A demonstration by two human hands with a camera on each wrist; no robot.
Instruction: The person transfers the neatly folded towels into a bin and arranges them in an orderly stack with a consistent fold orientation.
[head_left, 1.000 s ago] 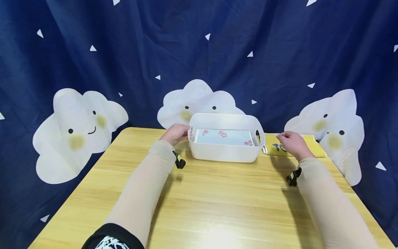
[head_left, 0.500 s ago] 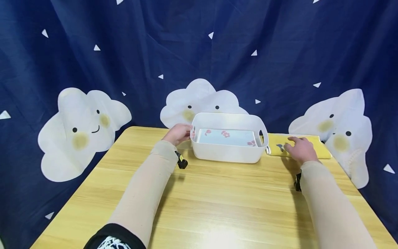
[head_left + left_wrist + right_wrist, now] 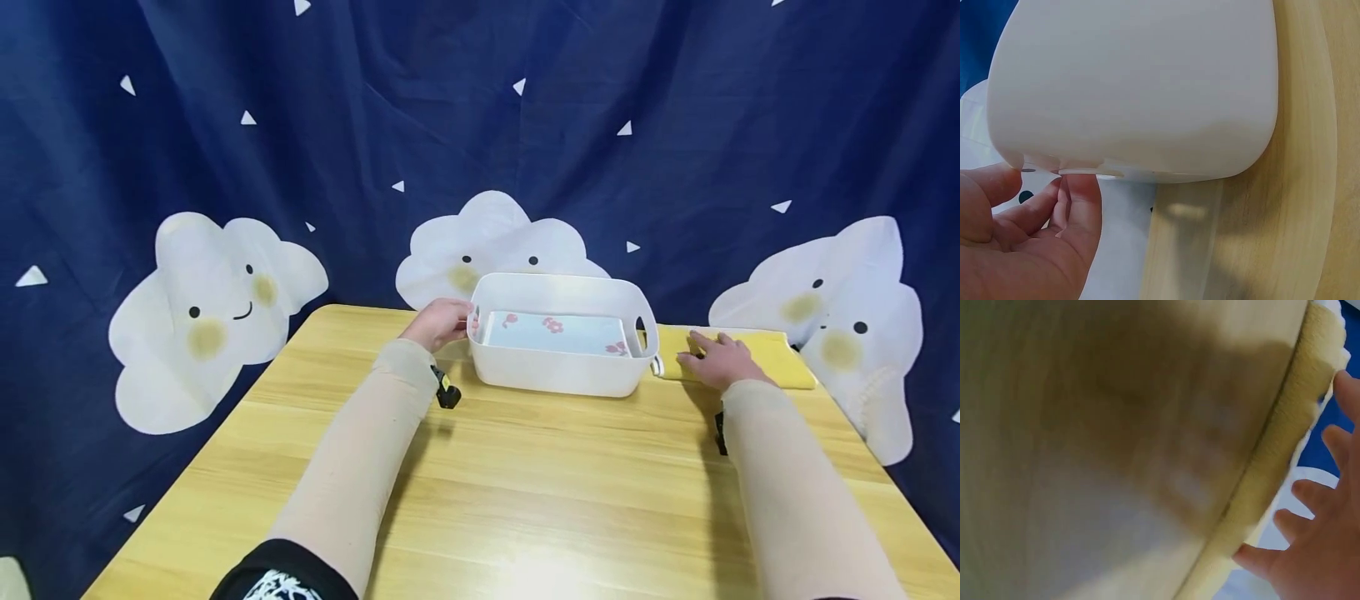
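Note:
A white plastic basket (image 3: 555, 372) with a handle hole at each end stands at the back of the table. Inside it lies a flat light-blue piece (image 3: 573, 333) with pink flowers. My left hand (image 3: 438, 323) grips the basket's left handle, thumb by the rim and fingers at the hole, as the left wrist view also shows on the basket wall (image 3: 1135, 87). To the right, a folded yellow towel (image 3: 776, 358) with a white edge lies next to the basket. Over it my right hand (image 3: 722, 362) spreads its fingers (image 3: 1257, 557), the tips at the cloth (image 3: 1266, 456).
The wooden table (image 3: 570, 475) reaches toward me in front of both things. Close behind its far edge hangs a dark blue curtain (image 3: 450, 100) with cloud and triangle prints. Each wrist carries a small black camera (image 3: 447, 392).
My right hand has uncurled and spread its fingers over the towel, covering its dark print. The left hand keeps its grip on the basket. The whole head view has shifted slightly.

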